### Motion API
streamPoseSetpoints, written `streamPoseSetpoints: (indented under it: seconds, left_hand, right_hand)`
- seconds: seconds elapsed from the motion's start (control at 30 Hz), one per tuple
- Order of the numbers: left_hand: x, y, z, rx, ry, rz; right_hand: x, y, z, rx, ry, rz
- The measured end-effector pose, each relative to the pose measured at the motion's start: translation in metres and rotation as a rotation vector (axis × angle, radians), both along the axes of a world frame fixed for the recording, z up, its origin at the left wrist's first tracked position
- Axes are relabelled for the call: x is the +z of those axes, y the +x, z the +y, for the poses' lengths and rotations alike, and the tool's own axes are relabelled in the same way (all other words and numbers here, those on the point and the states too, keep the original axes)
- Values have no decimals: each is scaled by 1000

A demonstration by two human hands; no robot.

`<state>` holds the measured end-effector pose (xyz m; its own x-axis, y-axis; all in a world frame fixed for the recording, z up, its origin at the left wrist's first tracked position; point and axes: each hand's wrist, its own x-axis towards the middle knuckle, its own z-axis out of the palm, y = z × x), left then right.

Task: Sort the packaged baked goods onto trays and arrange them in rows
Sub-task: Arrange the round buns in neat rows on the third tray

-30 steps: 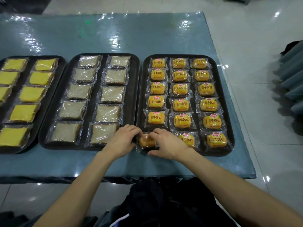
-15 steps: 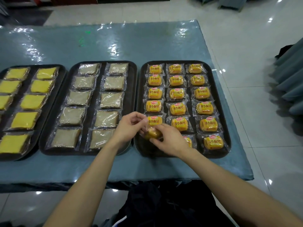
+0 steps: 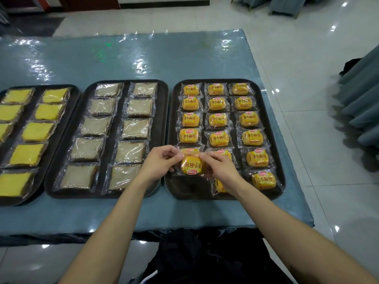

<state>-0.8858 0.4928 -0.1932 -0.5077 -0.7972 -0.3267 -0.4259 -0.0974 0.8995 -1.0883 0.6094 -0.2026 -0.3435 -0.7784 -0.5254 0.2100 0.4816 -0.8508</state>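
Both hands hold one small orange bun packet (image 3: 191,165) just above the near left corner of the right black tray (image 3: 283,160). My left hand (image 3: 162,160) pinches its left wrapper edge and my right hand (image 3: 220,167) pinches its right edge. The packet's label faces up and reads upside down to me. Several matching bun packets (image 3: 217,119) fill the tray in three columns. My right hand hides part of the near middle packets.
A middle black tray (image 3: 164,111) holds two columns of pale brown cake packets (image 3: 135,128). A left tray (image 3: 75,103) holds yellow cake packets (image 3: 38,131). All sit on a blue plastic-covered table (image 3: 143,56). Draped chairs (image 3: 361,103) stand to the right on the tiled floor.
The bun packet rose off the tray's near left corner and turned over, so its printed label now faces up. Both hands lifted with it. The camera view tilted back slightly.
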Motion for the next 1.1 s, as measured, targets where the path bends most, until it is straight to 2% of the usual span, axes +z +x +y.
streamPoseSetpoints:
  seconds: [0.1,0.23,0.33,0.43,0.5,0.6,0.67,0.77,0.83,1.0,1.07,1.1]
  left_hand:
    - [1,-1,-1,30,9,41]
    - [-2,-2,-2,52,231,149]
    - [-2,-4,-7,145,166,157]
    - [6,-11,-14,70,88,78]
    - [7,-19,-14,34,68,76]
    - [3,-22,-8,78,127,119]
    - [-3,-16,-3,84,153,110]
    - [-9,-6,0,57,134,63]
    - [-7,-5,-1,3,114,-6]
    - [-12,-8,2,62,104,-45]
    - [-19,-9,4,89,78,-75]
    - [-24,-9,5,94,53,-101]
  right_hand:
    - [-1,-2,-2,-26,4,-76]
    - [-3,1,-5,-134,-35,-138]
    - [3,-3,0,87,-42,-52]
    - [13,-3,3,299,-20,-19]
    - [16,2,0,255,-44,-58]
    - [15,6,-6,66,-106,-294]
    - [9,3,-5,49,-99,-340]
    - [3,-1,-2,161,5,-164]
    - [0,-4,-3,160,36,-26]
    - [-3,-9,-11,133,62,-52]
    - [-6,-11,-11,149,91,14]
    - [-8,-13,-9,176,119,107]
